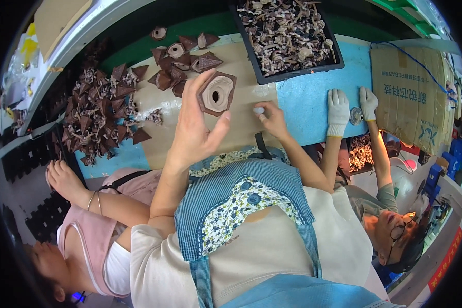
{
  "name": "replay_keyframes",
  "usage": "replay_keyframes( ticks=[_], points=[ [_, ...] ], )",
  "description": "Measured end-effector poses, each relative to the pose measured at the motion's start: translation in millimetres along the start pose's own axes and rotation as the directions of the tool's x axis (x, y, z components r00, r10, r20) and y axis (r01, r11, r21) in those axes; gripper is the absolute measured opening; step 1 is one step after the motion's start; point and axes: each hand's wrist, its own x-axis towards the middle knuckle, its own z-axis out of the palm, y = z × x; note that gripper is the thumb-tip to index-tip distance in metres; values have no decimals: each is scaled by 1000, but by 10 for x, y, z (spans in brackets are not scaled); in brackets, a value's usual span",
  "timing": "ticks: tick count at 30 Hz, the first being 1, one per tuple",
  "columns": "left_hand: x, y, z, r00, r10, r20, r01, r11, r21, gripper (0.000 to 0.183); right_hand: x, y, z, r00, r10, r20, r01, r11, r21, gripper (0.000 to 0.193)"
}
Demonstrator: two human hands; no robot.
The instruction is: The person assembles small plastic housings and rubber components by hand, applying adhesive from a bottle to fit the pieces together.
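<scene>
Holding a brown square piece (216, 94) up above the table, the left hand (195, 128) is gripping it by its left edge, with the thumb and the fingers closed narrowly on it. This piece is looking like a flat, dark brown tile with a raised pale ring in the middle, and a small dark hole is sitting in the centre of this ring. Its corners are pointing up, down, left and right, so it is appearing as a diamond.

To the right of it, the right hand (272, 119) is resting low on the tan board (246, 128), and its fingertips are pinching a small pale grey lump (258, 110).

Far behind the held piece, more brown pieces (182, 64) are lying on the board, and a bigger heap of them (100, 115) is lying to the left. At the far side, a black tray (287, 36) is holding many mixed brown and pale parts.

On the right, another person with white gloves (338, 112) is touching a small round metal disc (355, 116) on the blue table top (313, 102), just beside a cardboard box (408, 97). On the left, a third person in a pink top is reaching one bare hand (61, 177) toward black trays.
</scene>
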Motion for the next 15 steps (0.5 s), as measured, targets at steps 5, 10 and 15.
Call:
replay_keyframes(
  ticks=[5,10,15],
  points=[
    [61,-98,92,989,-24,-148,11,996,-87,61,67,44,-80,968,-250,-6,241,941,-238,40],
    [247,-133,200,929,128,-348,-189,971,-146,57,525,-466,-761,805,-437,-401,245,861,-446,44],
    [460,-77,320,875,166,-455,-279,941,-192,58,1096,-625,-1300,748,-591,-302,166,607,-777,48]
  ],
)
